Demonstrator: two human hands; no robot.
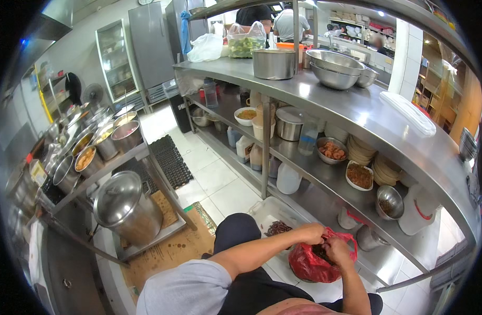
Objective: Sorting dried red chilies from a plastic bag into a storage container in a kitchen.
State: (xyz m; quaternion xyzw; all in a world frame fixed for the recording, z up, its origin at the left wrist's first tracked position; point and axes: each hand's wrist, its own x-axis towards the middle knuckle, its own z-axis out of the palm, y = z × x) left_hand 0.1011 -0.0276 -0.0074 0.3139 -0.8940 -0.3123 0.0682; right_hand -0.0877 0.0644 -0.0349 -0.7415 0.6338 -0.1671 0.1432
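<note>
A red plastic bag stands low in front of me on the white tiled floor, its mouth gathered up between my hands. My left hand pinches the far left side of the bag's rim. Close beside it, my right hand grips the bag at its opening, fingers bent inward. Dark contents show inside the bag; what they are I cannot tell. Just left of it, under my left forearm, a translucent plastic tub holds dark reddish-brown dried pieces, possibly dried chillies.
A steel worktable with lower shelves runs along my right, bearing bowls, pots and bottles. On the left are a lidded stockpot and a stand of several food pots. Cardboard covers floor. Two people stand beyond the table.
</note>
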